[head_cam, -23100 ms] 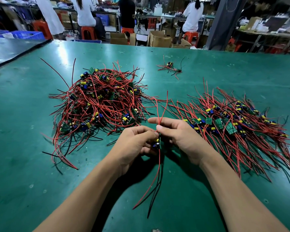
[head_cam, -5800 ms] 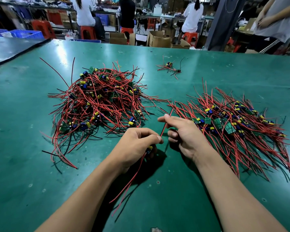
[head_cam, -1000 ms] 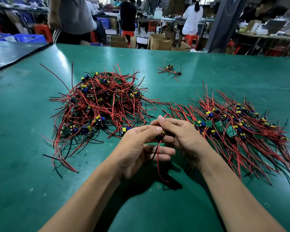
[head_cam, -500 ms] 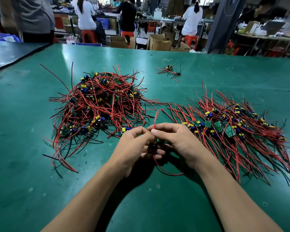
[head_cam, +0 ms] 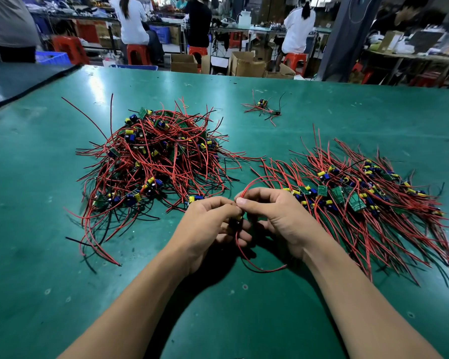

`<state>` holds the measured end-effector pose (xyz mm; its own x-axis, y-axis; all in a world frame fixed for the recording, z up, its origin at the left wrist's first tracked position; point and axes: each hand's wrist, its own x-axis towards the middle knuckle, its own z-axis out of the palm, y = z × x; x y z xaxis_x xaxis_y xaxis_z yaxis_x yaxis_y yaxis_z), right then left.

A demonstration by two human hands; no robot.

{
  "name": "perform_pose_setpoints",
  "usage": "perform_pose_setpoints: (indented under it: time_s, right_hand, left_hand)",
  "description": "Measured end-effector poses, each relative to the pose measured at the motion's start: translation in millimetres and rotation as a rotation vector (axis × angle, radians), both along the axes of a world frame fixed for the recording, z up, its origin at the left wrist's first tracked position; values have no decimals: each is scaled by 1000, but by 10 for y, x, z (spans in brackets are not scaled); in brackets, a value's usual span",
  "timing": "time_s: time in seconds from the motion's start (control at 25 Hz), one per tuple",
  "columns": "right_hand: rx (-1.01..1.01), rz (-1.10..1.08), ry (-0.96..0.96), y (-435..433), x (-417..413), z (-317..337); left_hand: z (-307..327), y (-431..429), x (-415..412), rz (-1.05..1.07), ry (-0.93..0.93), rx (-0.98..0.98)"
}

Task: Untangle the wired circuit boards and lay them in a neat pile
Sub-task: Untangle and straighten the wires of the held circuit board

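Note:
A tangled heap of small circuit boards with red and black wires lies on the green table at the left. At the right lies a combed-out pile of boards with wires fanned toward me. Between the two, my left hand holds one small board, mostly hidden by its fingers. My right hand pinches that board's red wire, which arcs up over the fingers. Another red wire loops down from the board onto the table.
A few stray wired boards lie further back in the middle. A dark second table adjoins at the far left. Beyond the far edge, people sit on red stools among cardboard boxes and workbenches.
Over the last second my hands closed together on the board, and its red wire now bows up above my right fingers while another loops lower on the table. A person walked off behind the table.

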<state>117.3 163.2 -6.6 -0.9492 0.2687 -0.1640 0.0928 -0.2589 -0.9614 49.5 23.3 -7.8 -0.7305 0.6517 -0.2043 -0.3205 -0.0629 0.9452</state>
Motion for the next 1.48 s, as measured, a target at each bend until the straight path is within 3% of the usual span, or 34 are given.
perform_pose_setpoints:
  time_s: [0.24,0.48,0.6,0.68,0.8,0.96,1.16,1.48]
  right_hand:
    - [40,-29,0,80,-4,-56]
    - [536,-304,96,132,-107,-69]
    - [642,-441,85,149,-141,-90]
    - [548,-447,54,92,-142,-112]
    - [212,-265,-1,8,-118,-107]
    - [154,-72,-15,-58,-99,-84]
    - [371,-191,-47,44,-85,-90]
    - [797,-572,-7,267,-162,-166]
  left_hand:
    - [-30,30,52,12,112,-86]
    - [-8,46,66,87,176,-148]
    - [-17,58,75,108,244,-187]
    - [-28,60,66,115,220,-176]
    - [-37,59,60,112,172,-131]
    - [-71,40,26,102,213,-151]
    - [-83,30,-7,26,302,-232]
    - [-69,1,-10,-107,406,-300]
